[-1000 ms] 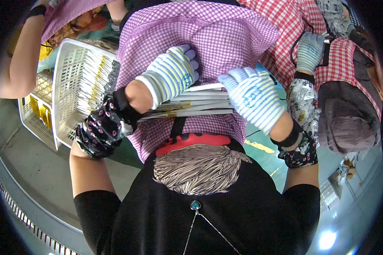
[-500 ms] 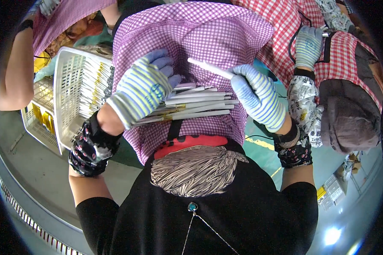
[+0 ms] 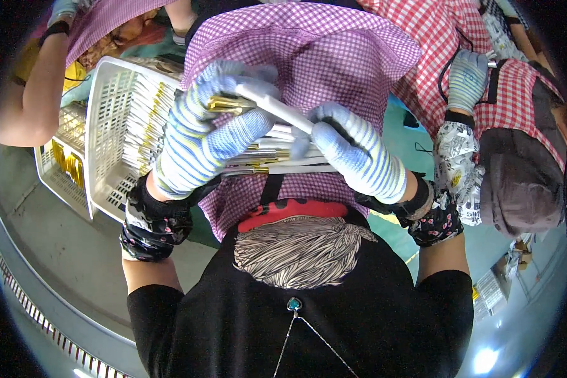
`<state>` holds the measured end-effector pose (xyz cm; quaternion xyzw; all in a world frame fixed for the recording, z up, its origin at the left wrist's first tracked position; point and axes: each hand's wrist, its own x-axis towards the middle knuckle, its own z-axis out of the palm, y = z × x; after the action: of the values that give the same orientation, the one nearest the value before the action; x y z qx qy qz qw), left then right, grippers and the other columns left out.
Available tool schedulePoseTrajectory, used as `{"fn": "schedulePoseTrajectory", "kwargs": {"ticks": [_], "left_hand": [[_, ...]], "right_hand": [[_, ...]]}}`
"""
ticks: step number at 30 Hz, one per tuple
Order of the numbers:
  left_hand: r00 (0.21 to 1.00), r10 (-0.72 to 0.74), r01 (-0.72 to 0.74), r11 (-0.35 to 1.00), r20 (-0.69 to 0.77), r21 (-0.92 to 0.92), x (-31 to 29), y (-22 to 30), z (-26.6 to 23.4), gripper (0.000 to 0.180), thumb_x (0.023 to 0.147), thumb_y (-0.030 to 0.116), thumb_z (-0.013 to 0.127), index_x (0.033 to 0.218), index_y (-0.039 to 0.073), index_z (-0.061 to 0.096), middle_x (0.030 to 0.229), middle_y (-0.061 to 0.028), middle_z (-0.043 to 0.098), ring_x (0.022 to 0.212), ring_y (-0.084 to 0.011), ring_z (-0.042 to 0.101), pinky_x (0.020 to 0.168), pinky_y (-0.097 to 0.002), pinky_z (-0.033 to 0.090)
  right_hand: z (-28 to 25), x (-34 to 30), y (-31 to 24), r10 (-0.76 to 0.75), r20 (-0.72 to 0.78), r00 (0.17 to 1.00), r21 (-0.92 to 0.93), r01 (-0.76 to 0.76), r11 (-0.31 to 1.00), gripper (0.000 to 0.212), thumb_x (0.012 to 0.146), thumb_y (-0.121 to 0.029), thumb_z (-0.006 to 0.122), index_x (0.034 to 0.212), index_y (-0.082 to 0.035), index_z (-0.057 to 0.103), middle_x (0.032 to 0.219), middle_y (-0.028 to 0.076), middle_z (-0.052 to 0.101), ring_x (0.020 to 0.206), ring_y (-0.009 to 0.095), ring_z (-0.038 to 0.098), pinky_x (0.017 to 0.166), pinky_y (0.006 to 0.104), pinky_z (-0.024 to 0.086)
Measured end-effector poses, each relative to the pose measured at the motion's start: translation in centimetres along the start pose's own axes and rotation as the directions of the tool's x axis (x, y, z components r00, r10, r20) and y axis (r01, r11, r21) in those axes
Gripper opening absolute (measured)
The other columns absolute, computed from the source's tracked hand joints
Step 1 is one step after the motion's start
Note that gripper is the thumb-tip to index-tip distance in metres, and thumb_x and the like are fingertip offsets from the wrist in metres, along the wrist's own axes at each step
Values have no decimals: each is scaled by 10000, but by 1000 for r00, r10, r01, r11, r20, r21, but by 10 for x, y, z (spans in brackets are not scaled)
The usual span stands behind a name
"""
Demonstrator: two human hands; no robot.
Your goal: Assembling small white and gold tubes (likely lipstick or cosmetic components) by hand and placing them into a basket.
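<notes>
Evidently mid-batch, as I judge it: one white stick (image 3: 283,113) is up in the air at the middle of the frame, slanting between the two gloves above the person's lap. Right hand (image 3: 362,151) pinches its lower end, thumb against fingers. Left hand (image 3: 198,135) is curled, fingers and thumb closed about some gold bits (image 3: 223,104); the stick's upper end crosses just in front, and whether the two are joined I cannot tell. Below, several lap sticks (image 3: 302,169), white with gold bands, lie loosely side by side, unheld. Many more basket sticks (image 3: 148,120) stand ranked in a white basket (image 3: 107,94) at left; which lot is finished, which waiting, no sign. Working surface is a purple checked apron (image 3: 321,60) over the lap, soft and creased. A second basket (image 3: 57,189) with yellow-gold pieces sits beyond, left edge. Room: grey floor (image 3: 50,220) lower left, green floor (image 3: 400,148) right of centre, a bright glare lower right. A co-worker in a red checked apron (image 3: 416,44) at upper right, one striped glove (image 3: 466,82) raised; another's bare forearm (image 3: 41,101) upper left.
</notes>
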<state>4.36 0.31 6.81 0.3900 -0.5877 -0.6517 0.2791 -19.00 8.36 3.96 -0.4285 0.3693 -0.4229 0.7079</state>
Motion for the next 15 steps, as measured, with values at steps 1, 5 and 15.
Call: {"fn": "schedulePoseTrajectory", "kwargs": {"ticks": [1, 5, 15], "left_hand": [[996, 88, -88, 995, -5, 43, -1, -10, 0, 271, 910, 109, 694, 1147, -4, 627, 1002, -95, 717, 917, -180, 703, 810, -303, 551], [978, 168, -202, 897, 119, 393, -10, -14, -9, 216, 932, 150, 647, 1094, 7, 632, 859, -103, 697, 728, -235, 697, 663, -323, 543], [956, 167, -293, 559, 241, 776, -18, -17, -23, 328, 888, 316, 685, 1156, 127, 690, 851, -61, 709, 627, -239, 664, 535, -347, 495]], "right_hand": [[-3, -2, -3, 34, -53, 998, -60, -37, 998, 221, 1011, -137, 547, 1167, 13, 594, 929, 84, 679, 884, 125, 657, 743, 278, 543], [-10, 5, -35, -81, -139, 987, -586, -16, 810, 222, 979, -184, 601, 1067, 2, 685, 864, 123, 719, 761, 184, 702, 667, 302, 539], [-24, 9, -35, -139, 109, 984, -952, 143, 270, 237, 908, -299, 663, 1038, -117, 741, 796, 109, 714, 614, 262, 666, 562, 387, 519]]}}
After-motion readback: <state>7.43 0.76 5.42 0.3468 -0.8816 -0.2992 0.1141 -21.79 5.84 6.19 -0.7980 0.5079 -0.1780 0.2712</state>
